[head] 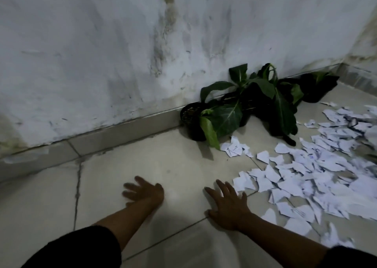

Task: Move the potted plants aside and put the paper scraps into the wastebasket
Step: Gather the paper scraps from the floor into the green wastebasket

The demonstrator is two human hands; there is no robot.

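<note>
White paper scraps [318, 173] cut off rightward; blurred hands [183, 198] apart, fingers spread, empty.

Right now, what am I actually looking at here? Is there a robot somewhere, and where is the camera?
No robot: a person wears one camera on the head, looking down at their own arms. The left hand and right hand reach out over the tiled floor, fingers spread, holding nothing. Potted plants in dark pots stand along the stained wall. Torn white paper scraps lie scattered on the floor to the right. No wastebasket is in view.
</note>
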